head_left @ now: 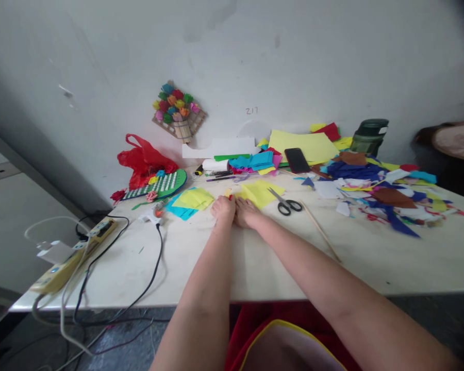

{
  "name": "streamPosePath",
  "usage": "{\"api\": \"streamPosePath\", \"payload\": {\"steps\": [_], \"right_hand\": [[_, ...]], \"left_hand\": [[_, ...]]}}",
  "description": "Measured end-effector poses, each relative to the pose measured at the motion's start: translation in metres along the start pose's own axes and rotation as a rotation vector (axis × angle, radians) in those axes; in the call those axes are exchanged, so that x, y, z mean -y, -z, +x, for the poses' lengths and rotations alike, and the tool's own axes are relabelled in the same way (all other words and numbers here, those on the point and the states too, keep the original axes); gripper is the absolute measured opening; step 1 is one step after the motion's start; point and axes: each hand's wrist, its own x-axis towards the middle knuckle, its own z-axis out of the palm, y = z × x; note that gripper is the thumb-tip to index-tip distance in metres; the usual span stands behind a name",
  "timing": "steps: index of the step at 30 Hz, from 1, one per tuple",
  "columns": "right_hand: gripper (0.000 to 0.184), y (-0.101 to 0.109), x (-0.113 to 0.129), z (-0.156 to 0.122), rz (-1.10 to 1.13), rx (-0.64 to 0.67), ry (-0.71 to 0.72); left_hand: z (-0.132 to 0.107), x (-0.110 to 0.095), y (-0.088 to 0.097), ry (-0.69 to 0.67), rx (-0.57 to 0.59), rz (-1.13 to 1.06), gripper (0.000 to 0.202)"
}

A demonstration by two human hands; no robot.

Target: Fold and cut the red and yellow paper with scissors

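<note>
Left hand (223, 210) curled, right hand (248, 212) flatter, palm down at yellow paper (258, 191); both close together (small, blurry: can't tell whether either grips anything).

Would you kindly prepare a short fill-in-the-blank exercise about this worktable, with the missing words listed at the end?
1. The paper sheet just beyond the right hand is coloured ____.
2. The scissors on the table have ____ handles.
3. Choosing between left and right, the long thin stick lies to the ____ of the scissors.
4. The plastic bag at the back left is coloured ____.

Missing words: yellow; black; right; red.
</note>
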Motion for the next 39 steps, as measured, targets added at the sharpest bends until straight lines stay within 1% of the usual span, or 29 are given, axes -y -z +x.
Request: {"api": "streamPosePath", "payload": {"steps": [4,8,11,15,18,23,27,31,35,39], "right_hand": [[0.067,0.001,0.001,0.001,-0.001,0.007,-0.003],[0.066,0.002,0.001,0.000,-0.008,0.030,-0.014],[0.068,0.000,-0.001,0.000,-0.017,0.027,-0.006],[0.066,-0.003,-0.003,0.002,-0.023,0.011,-0.011],[0.066,-0.003,-0.002,0.001,-0.015,0.007,-0.025],[0.068,0.001,0.000,-0.003,0.010,-0.001,-0.021],[0.068,0.003,0.000,-0.005,0.015,-0.010,-0.012],[0.066,0.003,0.000,-0.005,0.015,-0.012,-0.009],[0.071,0.004,-0.004,-0.005,0.004,0.004,-0.003],[0.076,0.005,-0.009,-0.005,-0.001,0.011,0.003]], "left_hand": [[-0.001,0.001,-0.001,0.006,-0.007,-0.002,0.040],[-0.004,0.001,-0.002,-0.019,-0.023,-0.006,0.030],[-0.007,0.000,-0.001,-0.070,-0.056,0.005,0.026],[-0.007,-0.001,-0.001,-0.150,-0.058,0.045,0.022],[-0.003,0.000,-0.004,-0.154,-0.048,0.045,0.024],[0.003,0.003,-0.006,-0.083,0.001,0.001,0.037],[0.004,0.004,-0.005,-0.063,0.002,-0.025,0.036],[0.004,0.006,-0.006,-0.080,-0.028,-0.041,0.035],[0.004,0.008,-0.006,-0.107,-0.050,-0.057,0.035],[0.005,0.007,-0.004,-0.091,-0.029,-0.045,0.037]]}}
